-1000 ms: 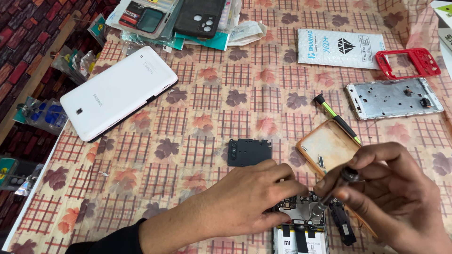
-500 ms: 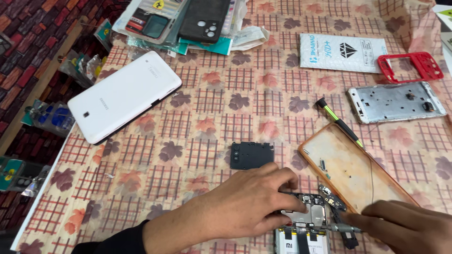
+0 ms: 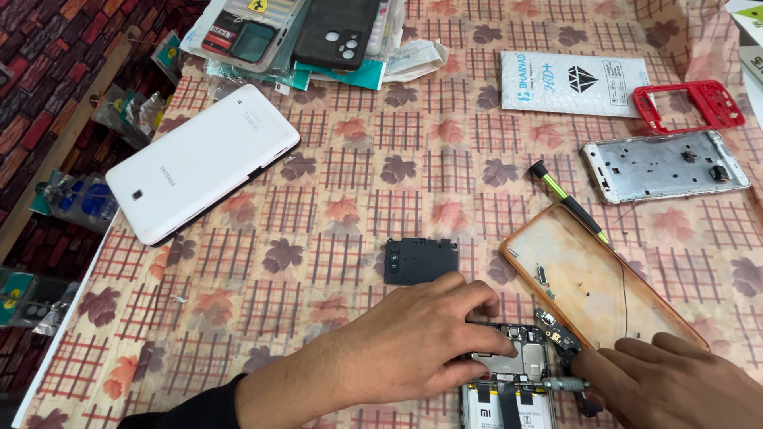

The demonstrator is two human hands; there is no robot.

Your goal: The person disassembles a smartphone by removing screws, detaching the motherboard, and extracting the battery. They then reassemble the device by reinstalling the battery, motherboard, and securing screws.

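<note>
white tablet (image 3: 203, 163) sits far left, well clear. opened phone (image 3: 509, 381) is at the near edge, left hand (image 3: 413, 349) pressing flat on it, fingers together. right hand (image 3: 675, 385) is closed on a screwdriver (image 3: 566, 384); a slip could gouge the board, and the orange tray (image 3: 604, 286) crowds the right.

I'm keeping both hands low at 6 o'clock. Black cover plate (image 3: 420, 260) is sitting just at 12 of my left hand (image 3: 413, 342); orange tray (image 3: 600, 286) w/ green screwdriver (image 3: 569, 202) is blocking 1–2 o'clock. Bare cloth (image 3: 334, 199) is lying open btwn plate and white tablet (image 3: 203, 161) at 10.
</note>
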